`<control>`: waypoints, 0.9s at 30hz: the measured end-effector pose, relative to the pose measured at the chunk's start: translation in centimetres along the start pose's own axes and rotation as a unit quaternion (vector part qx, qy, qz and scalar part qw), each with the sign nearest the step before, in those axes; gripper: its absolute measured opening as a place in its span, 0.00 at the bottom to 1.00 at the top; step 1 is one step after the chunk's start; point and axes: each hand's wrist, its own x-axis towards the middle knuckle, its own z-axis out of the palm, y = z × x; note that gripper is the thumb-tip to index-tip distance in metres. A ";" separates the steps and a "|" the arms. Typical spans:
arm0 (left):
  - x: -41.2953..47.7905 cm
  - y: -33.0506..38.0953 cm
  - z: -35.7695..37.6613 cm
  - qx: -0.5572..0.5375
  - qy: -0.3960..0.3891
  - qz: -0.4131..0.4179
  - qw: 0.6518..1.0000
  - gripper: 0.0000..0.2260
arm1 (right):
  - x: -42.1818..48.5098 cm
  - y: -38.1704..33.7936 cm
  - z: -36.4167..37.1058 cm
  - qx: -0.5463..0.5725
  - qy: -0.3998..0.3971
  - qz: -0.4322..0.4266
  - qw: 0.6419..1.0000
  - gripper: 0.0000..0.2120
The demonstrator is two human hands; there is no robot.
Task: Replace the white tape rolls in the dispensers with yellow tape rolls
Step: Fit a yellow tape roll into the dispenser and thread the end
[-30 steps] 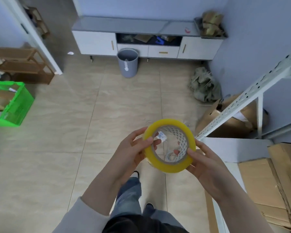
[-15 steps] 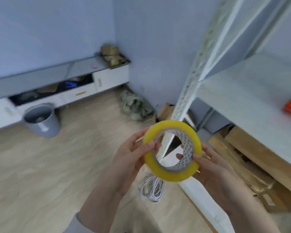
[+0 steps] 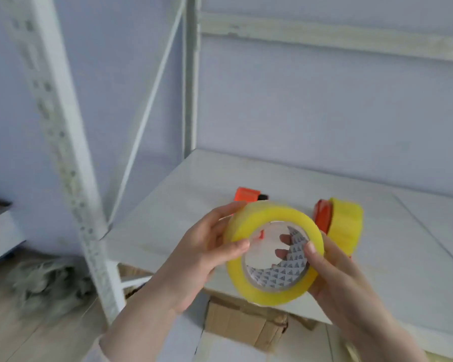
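Note:
I hold a yellow tape roll (image 3: 267,220) upright in front of me with both hands, above the front edge of the white shelf (image 3: 183,205). My left hand (image 3: 207,246) grips its left rim, thumb on the front face. My right hand (image 3: 332,273) grips its right rim, fingers showing through the patterned core. Behind the roll, on the shelf, stands an orange dispenser (image 3: 323,214) carrying another yellow roll (image 3: 347,223). A second orange dispenser (image 3: 247,194) peeks out further back, mostly hidden by the roll.
White perforated rack uprights (image 3: 63,142) stand at the left, with a diagonal brace (image 3: 147,111) behind. A cardboard box (image 3: 243,322) sits under the shelf. A grey-green crumpled heap (image 3: 45,278) lies on the floor at the left. A blue-grey wall backs the rack.
The view has swung from the floor and cabinet to the rack shelf. The yellow roll stays in both hands and now hangs over the shelf edge near the dispensers.

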 end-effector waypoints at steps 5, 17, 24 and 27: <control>4.3 0.5 0.4 0.033 -0.057 0.014 0.998 0.39 | 2.5 -1.2 -2.2 0.081 -0.004 -0.051 0.995 0.32; 8.4 3.2 -1.6 -0.035 -0.175 -0.019 0.984 0.15 | 8.1 -1.4 -0.1 0.153 0.023 -0.038 0.987 0.23; 10.0 4.2 -2.5 -0.124 -0.198 -0.049 0.971 0.17 | 10.3 -1.2 2.2 0.149 0.087 0.013 0.985 0.20; 10.7 4.4 -2.3 -0.133 -0.192 -0.052 0.971 0.16 | 10.4 -1.3 2.3 0.100 0.110 0.024 0.989 0.18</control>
